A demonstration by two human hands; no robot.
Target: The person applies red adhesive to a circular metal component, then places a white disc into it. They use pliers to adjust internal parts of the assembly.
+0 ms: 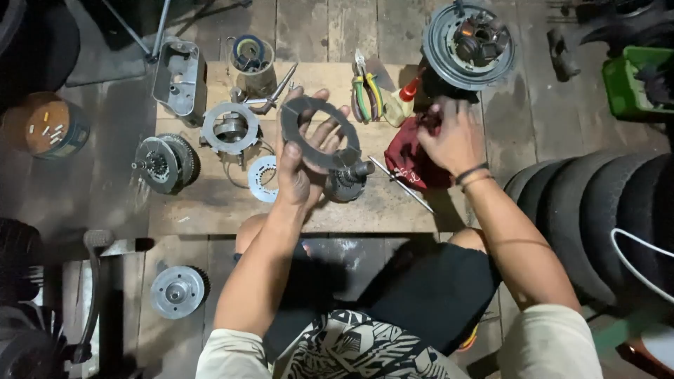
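Two bare hands work over a wooden board [210, 203] at the middle of the frame: the left hand [305, 158] is raised, palm up, its fingers curled around a flat grey metal ring [317, 133] just above centre. Right of centre, the right hand [453, 137] presses down on a dark red cloth [411, 165], and it seems to pinch the fabric, though the fingertips are hidden. Green-handled pliers [366, 95] lie above the ring, and a toothed drum [165, 163] sits at left.
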